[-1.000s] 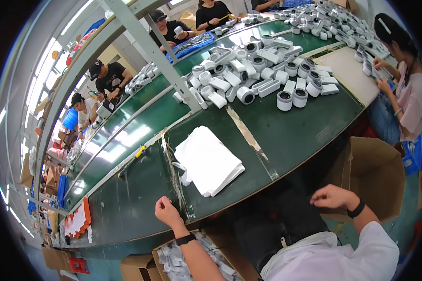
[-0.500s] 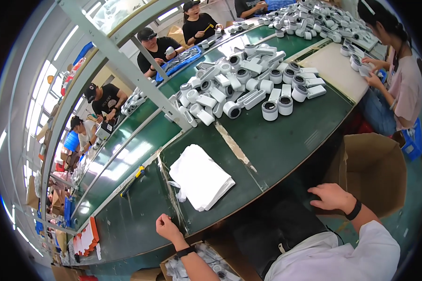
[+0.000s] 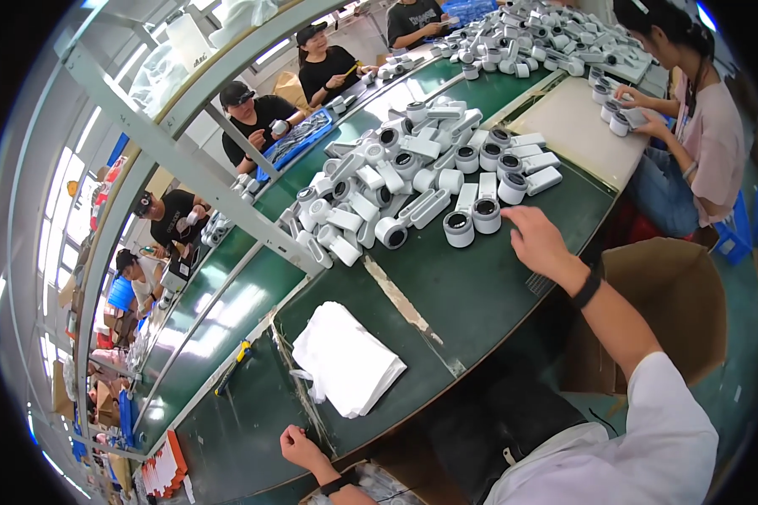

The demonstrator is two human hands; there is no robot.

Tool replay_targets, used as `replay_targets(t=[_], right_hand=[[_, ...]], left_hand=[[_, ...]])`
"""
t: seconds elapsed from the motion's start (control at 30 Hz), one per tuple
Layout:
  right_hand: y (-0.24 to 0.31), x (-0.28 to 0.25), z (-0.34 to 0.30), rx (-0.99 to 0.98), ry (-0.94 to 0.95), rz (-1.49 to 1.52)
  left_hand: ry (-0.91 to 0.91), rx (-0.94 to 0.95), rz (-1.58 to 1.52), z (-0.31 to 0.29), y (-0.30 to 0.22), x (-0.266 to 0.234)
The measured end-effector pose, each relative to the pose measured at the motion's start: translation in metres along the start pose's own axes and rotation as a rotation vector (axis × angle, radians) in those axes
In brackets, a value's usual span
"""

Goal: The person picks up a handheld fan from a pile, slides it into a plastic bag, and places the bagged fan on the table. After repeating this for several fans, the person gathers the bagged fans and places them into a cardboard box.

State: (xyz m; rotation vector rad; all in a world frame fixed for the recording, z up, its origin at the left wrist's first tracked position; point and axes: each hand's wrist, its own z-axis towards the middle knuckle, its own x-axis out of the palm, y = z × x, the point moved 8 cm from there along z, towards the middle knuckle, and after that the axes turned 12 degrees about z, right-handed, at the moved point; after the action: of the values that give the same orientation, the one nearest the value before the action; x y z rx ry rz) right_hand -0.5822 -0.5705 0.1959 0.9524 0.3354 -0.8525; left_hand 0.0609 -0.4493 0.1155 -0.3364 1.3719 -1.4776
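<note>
My right hand (image 3: pixel 543 242) reaches over the green table (image 3: pixel 480 295), its fingers apart and holding nothing. Its fingertips come right beside a white device with a round, dark-topped head and flat handle (image 3: pixel 486 216); whether they touch it I cannot tell. Similar devices stand in a loose group there, in front of a heap of white devices (image 3: pixel 370 181). Down by the near table edge, my left hand (image 3: pixel 301 446) is loosely curled, with nothing visible in it. Between the hands lies a stack of thin white bags or sheets (image 3: pixel 345 360).
A yellow-and-black cutter (image 3: pixel 234 366) lies left of the stack. One open carton (image 3: pixel 661 295) stands by my right arm, another holding plastic-wrapped items below my left. A metal shelf post (image 3: pixel 185 160) rises at the table's far side. Co-workers sit across and at right.
My right hand has moved forward from above the carton to the devices on the table. My left hand remains curled near the table edge. The view has shifted slightly.
</note>
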Motion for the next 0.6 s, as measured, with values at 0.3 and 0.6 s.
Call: replay_targets(t=[0.3,0.6], right_hand=[[-0.041,0.044,0.104,-0.316,0.317,-0.663],[-0.025,0.088,0.090,-0.234,0.743,-0.553]], left_hand=[[-0.023,-0.026,-0.002,-0.007,-0.010,-0.004],[0.001,-0.058,-0.045,-0.005,-0.004,-0.005]])
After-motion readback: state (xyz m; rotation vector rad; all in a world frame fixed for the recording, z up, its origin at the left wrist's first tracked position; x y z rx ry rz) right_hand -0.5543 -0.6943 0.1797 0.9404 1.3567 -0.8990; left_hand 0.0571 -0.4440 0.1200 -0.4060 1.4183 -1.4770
